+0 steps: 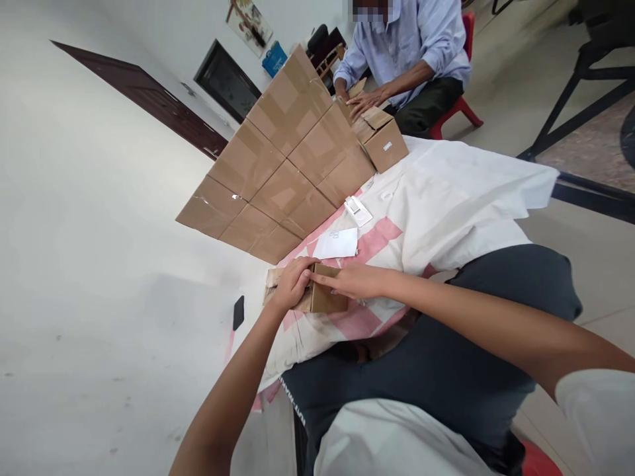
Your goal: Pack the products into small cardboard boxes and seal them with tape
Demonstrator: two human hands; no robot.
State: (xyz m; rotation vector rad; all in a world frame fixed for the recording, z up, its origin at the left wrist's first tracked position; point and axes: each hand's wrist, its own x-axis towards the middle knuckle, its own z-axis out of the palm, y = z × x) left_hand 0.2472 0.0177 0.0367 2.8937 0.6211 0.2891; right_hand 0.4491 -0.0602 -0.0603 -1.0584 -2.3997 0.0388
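A small brown cardboard box (325, 299) lies on the white and pink cloth (436, 198) in front of me. My left hand (292, 285) curls over the box's left end, fingers bent on its top flap. My right hand (353, 280) lies flat on the box's top with fingers stretched out, pressing the flap down. A white paper sheet (337, 243) lies just beyond the box.
A wall of stacked taped cartons (282, 158) stands along the table's left. Another person sits at the far end, both hands on an open carton (384, 140). A small white packet (358, 210) and a black phone (239, 312) lie on the table.
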